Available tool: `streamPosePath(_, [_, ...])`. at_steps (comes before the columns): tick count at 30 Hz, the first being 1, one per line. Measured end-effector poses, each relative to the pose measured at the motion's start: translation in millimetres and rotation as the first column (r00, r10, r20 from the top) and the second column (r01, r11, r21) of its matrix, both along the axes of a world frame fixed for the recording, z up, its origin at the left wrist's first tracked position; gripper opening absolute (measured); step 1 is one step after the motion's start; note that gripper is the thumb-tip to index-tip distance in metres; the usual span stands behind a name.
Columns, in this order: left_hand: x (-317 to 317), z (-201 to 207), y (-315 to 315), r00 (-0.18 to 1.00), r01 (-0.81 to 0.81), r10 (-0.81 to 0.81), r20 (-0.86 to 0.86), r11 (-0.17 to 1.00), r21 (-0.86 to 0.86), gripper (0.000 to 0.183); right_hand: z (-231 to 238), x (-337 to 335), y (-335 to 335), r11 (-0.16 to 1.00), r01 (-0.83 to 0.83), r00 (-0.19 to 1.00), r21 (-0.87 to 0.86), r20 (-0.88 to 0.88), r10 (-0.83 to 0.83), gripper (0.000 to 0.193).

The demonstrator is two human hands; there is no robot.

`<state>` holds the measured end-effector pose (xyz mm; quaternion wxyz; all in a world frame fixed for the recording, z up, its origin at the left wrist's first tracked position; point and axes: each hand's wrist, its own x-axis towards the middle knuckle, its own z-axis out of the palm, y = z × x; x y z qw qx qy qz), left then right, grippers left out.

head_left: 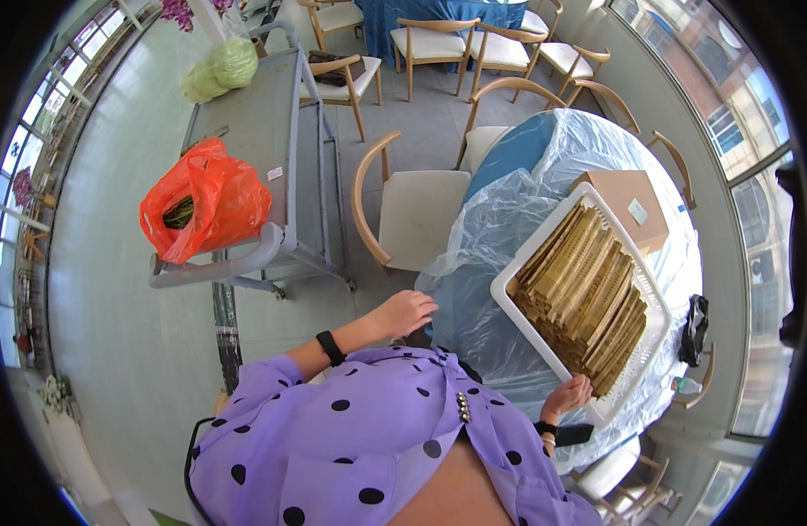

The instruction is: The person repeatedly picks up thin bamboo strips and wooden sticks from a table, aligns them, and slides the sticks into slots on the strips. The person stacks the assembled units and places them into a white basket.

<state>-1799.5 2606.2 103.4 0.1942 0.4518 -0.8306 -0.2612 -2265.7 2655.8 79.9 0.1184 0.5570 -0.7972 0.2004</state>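
Observation:
My right hand (568,396) is at the near rim of a white plastic basket (528,326), its fingers bent over the edge beside the stacks. Rows of flat, tan-gold folded pieces (583,285), like paper or card, fill the basket. What exactly they are I cannot make out. Left of the round table, my left hand (410,314) hangs in the air close to the plastic sheet's edge. Its fingers are loosely bent and a little apart, with nothing seen in them.
A clear plastic sheet (487,254) covers the blue round table. Behind the basket stands a brown cardboard box (627,206). A wooden chair (421,219) is tucked close by. On the left, a grey metal cart (272,131) carries a red plastic bag (215,206) and a green bundle (221,70).

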Motion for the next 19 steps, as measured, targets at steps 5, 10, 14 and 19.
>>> streamPosePath(5, [42,6,73,0.936,-0.351,0.349,0.038,0.936,0.029,0.026,-11,15,-12,0.991,-0.049,0.991,-0.125,0.119,0.065,0.022])
streamPosePath(10, [54,31,142,0.751,-0.661,0.652,0.109,0.742,0.116,0.027,48,175,-48,0.772,-0.552,0.641,-0.314,0.432,0.634,0.020])
streamPosePath(14, [62,41,169,0.605,-0.792,0.791,0.091,0.588,0.165,0.027,82,281,-76,0.468,-0.808,0.159,-0.357,0.634,0.757,0.019])
streamPosePath(19, [86,54,184,0.487,-0.864,0.872,0.045,0.474,0.172,0.028,132,361,-104,0.069,-0.930,-0.143,-0.361,0.529,0.836,0.019])
